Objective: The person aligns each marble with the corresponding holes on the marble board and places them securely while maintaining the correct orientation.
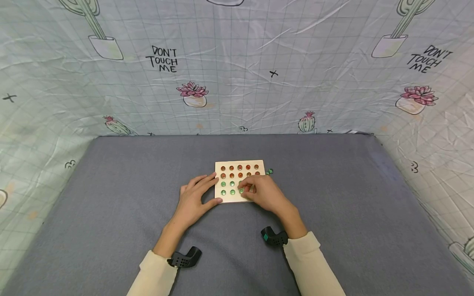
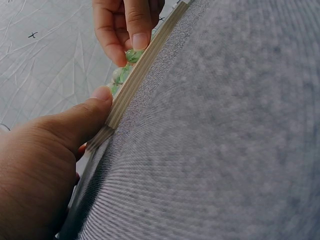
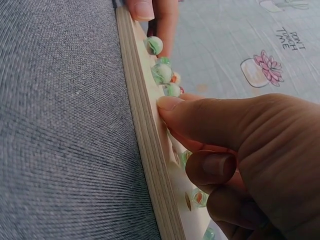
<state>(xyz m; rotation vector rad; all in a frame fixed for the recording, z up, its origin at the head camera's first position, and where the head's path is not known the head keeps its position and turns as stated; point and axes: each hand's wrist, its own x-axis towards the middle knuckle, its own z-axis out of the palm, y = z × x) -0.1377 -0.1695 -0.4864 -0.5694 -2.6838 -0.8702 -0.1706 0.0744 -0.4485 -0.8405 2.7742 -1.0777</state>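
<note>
A pale wooden board (image 1: pixel 227 199) with rows of round hollows lies on the grey cloth. Reddish marbles (image 1: pixel 240 167) fill its two far rows. Green marbles (image 1: pixel 232 183) sit in the nearer rows, at the left. My left hand (image 1: pixel 193 200) touches the board's left side with fairly straight fingers, its thumb at the near left corner. Over the near right part, my right hand (image 1: pixel 267 192) pinches a green marble (image 2: pixel 134 55) between thumb and forefinger at the board's surface. That hand covers several hollows at the right of the near rows.
Loose green marbles (image 1: pixel 270 171) lie just beyond the board's right edge. Grey cloth (image 1: pixel 140 185) spreads around the board, and a printed curtain (image 1: pixel 237 82) rises behind and at both sides. Each wrist wears a black camera band (image 1: pixel 274 236).
</note>
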